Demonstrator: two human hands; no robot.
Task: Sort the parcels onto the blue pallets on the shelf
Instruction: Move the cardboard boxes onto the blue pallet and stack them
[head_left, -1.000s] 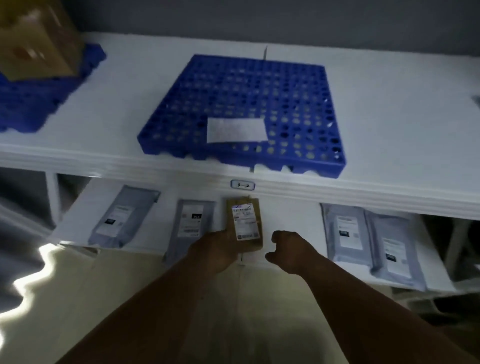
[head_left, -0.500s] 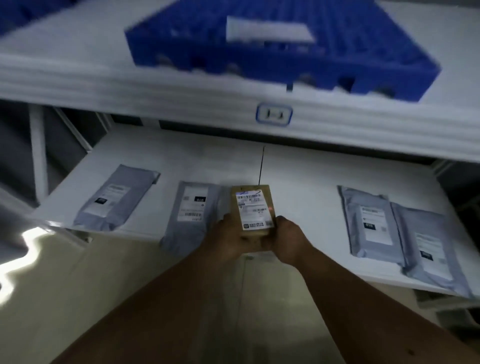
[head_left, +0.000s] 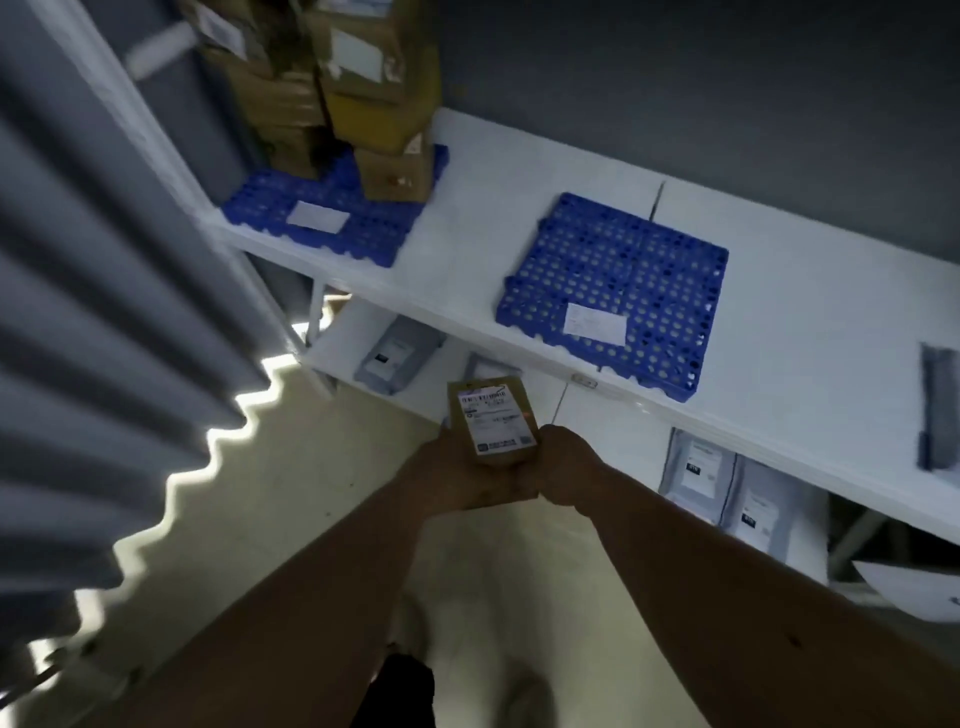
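I am holding a small brown parcel (head_left: 493, 423) in both hands, out in front of me over the floor. My left hand (head_left: 452, 475) is wrapping its near left edge and my right hand (head_left: 563, 462) is closing on its near right corner, fingers curled tight, so only the label face and the far end are showing. Its long axis is pointing away from me, tilting a little left, toward the lower shelf where grey mailer bags (head_left: 727, 483) are lying flat.

Beyond and above that, the upper shelf (head_left: 810, 332) is carrying the two blue pallets. The bare pallet (head_left: 623, 270), with only a white card on it, is lying ahead and to my right, so I am judging my right hand the nearer one for reaching it. The other pallet (head_left: 363, 234) is sitting farther off to the upper left, already stacked with brown boxes (head_left: 358, 88) at its back. Either way the parcel is needing to go up and forward, clearing the shelf lip.
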